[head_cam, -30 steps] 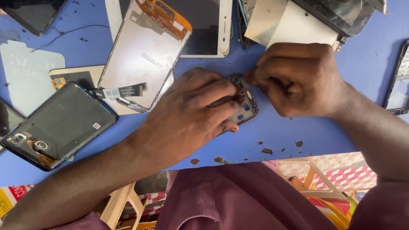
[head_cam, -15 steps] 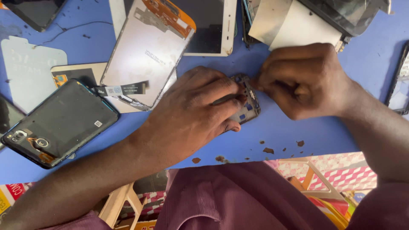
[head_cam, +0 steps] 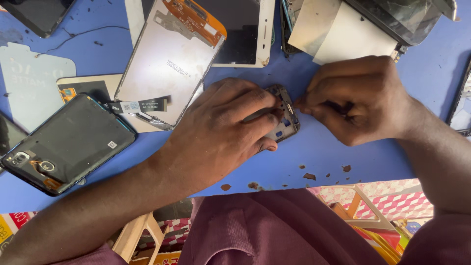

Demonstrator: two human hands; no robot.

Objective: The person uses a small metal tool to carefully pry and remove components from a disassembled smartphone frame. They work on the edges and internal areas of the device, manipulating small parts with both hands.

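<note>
A: Left hand (head_cam: 223,130) is clamped down over a small grey phone frame (head_cam: 284,118), pinning it to the blue bench (head_cam: 314,157).

B: And the right hand (head_cam: 360,100)?

A: Fingers pinched together at the frame's upper edge; whatever they grip is too small to tell.

B: Around them?

A: A dark phone back (head_cam: 68,142) lies at left, a silvery screen panel (head_cam: 167,64) with an orange flex beside it.

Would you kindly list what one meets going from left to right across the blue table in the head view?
Dark phone back → silver screen panel with orange flex → left hand → small phone frame part → right hand.
</note>
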